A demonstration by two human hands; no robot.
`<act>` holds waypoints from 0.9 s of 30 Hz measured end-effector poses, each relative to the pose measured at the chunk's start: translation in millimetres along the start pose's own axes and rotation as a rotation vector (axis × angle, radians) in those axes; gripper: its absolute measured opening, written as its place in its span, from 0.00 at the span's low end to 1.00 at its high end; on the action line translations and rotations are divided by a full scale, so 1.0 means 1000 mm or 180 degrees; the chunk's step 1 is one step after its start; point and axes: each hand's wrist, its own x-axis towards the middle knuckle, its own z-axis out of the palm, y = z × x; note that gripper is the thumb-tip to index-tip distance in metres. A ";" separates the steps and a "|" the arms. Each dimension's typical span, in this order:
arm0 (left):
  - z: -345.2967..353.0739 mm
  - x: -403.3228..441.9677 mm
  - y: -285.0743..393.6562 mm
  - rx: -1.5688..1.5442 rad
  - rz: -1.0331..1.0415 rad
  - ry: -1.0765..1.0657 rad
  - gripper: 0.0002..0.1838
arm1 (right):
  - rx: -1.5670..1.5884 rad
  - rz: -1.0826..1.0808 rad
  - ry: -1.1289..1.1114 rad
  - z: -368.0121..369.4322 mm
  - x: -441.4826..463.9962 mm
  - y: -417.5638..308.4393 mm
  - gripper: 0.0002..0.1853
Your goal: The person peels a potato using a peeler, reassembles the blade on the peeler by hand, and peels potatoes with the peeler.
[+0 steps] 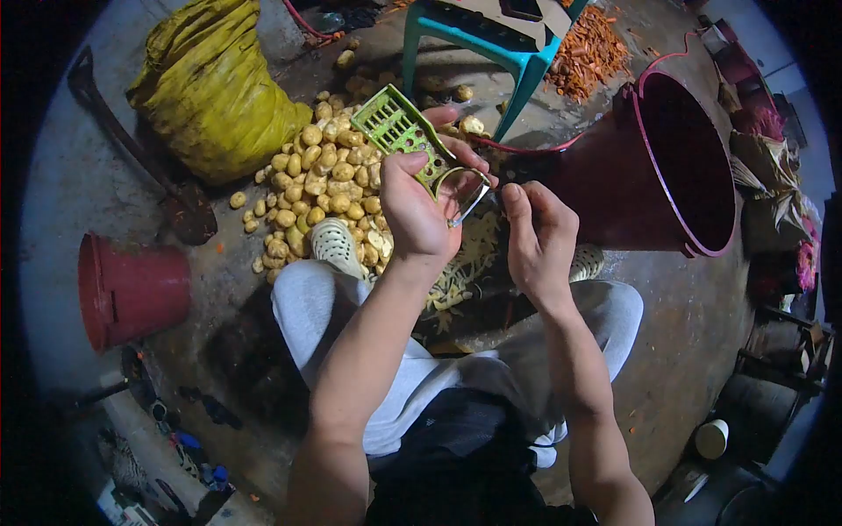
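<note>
In the middle of the view my left hand (417, 206) holds a green peeler (395, 124), its slotted, perforated body tilted up and its metal blade toward the right. Just right of the blade is my right hand (542, 241), thumb and fingertips pressed together; whether anything is between them is too small to make out. Beneath and beyond my left hand lies a large pile of potatoes (338, 180) on the floor. Pale peelings (465, 263) are scattered between my feet.
A yellow sack (219, 88) and a shovel (189, 210) lie at the left, above a red bucket (145, 289). A teal stool (522, 74) stands ahead, near orange carrot pieces (592, 57). The large dark red bin (605, 184) lies tilted at the right.
</note>
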 end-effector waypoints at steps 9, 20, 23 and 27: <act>0.009 -0.004 0.000 0.0070 0.0210 0.0218 0.27 | -0.0235 -0.0431 0.0139 0.004 -0.001 0.001 0.10; 0.011 -0.007 -0.002 0.0500 0.0419 0.0375 0.27 | -0.0323 -0.0499 0.0080 0.001 -0.002 -0.007 0.10; 0.010 -0.007 -0.002 0.0581 0.0451 0.0332 0.27 | -0.0406 -0.0587 -0.0007 0.002 -0.006 -0.009 0.10; 0.010 -0.006 -0.005 0.0716 0.0593 0.0274 0.27 | -0.0403 -0.0401 0.0096 0.002 -0.005 -0.009 0.09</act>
